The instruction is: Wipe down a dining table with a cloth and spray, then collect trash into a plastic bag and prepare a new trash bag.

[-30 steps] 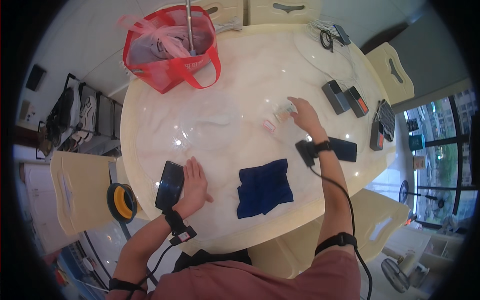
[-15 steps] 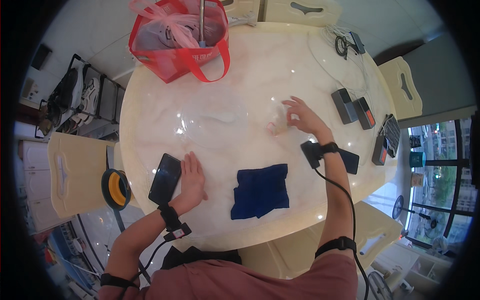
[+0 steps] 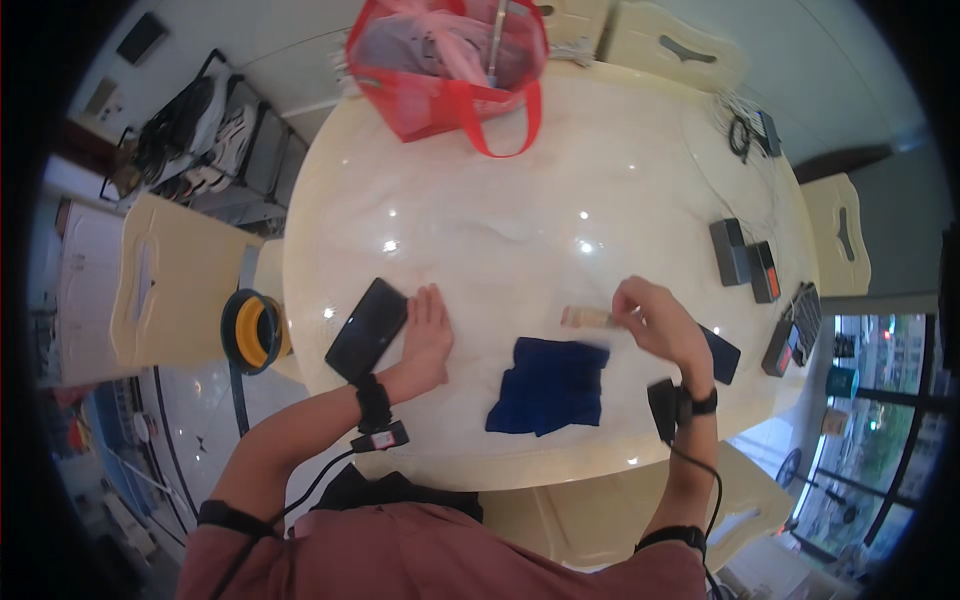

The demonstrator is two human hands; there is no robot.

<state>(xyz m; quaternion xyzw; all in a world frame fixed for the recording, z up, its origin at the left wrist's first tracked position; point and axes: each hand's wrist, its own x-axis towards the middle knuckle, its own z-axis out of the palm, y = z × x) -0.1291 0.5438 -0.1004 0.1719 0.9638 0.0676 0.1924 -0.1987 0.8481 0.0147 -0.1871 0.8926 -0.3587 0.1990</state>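
Next to a black phone (image 3: 366, 330) on the table, my left hand (image 3: 427, 340) lies flat with its fingers stretched out; nothing is in it. My right hand (image 3: 652, 318) is closed, its fingertips pinching a small beige strip-like piece (image 3: 586, 317) with a reddish end. Blur keeps me from telling its kind. The piece is just beyond the top right part of a dark blue folded cloth (image 3: 549, 388), which lies on the table in front of me. I cannot tell if the piece touches the tabletop.
A red bag (image 3: 440, 108) with a pink plastic bag inside stands on the far side of the pale round table (image 3: 480, 200). Grey boxes (image 3: 729, 252), cables (image 3: 740, 135) and a second dark phone (image 3: 722, 355) lie to the right. Chairs (image 3: 185, 280) surround it.
My right hand has come nearer to me, toward the cloth, bringing the beige piece along. My left hand stays flat beside the phone. The whole view has shifted a little.
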